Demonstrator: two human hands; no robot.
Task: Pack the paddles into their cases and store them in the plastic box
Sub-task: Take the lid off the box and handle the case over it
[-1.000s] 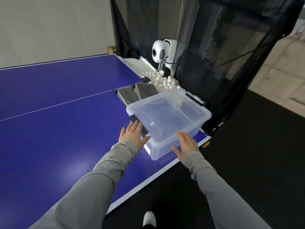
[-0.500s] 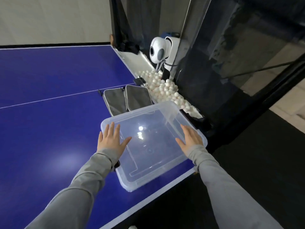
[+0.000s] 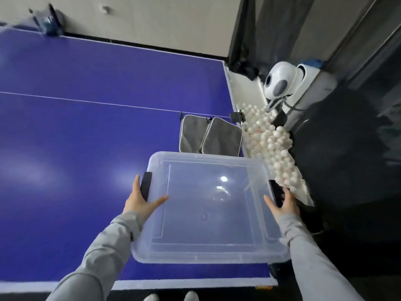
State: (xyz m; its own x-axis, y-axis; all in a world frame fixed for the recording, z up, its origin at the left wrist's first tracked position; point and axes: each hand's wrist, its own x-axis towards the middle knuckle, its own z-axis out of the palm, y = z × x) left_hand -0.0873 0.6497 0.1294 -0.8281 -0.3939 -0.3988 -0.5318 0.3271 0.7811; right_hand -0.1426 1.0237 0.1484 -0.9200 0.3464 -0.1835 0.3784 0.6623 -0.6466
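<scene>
A clear plastic box (image 3: 208,255) with its lid on stands at the near right corner of the blue table (image 3: 86,170). It has a black latch on each short side. My left hand (image 3: 138,203) lies against the left latch (image 3: 146,185), fingers straight along it and thumb spread on the lid. My right hand (image 3: 283,204) grips the right latch (image 3: 275,192), its fingers curled round the outer side. Two grey paddle cases (image 3: 223,137) lie side by side just behind the box. No paddle is in view.
A heap of white balls (image 3: 273,144) fills a tray along the table's right edge. A white ball machine (image 3: 280,83) and a black net (image 3: 347,170) stand beyond it. The table's near edge runs just below the box, with my shoes beneath it.
My head has moved over the box. Both hands have slid from the box's near side to its two side latches; the right fingers have curled round theirs.
</scene>
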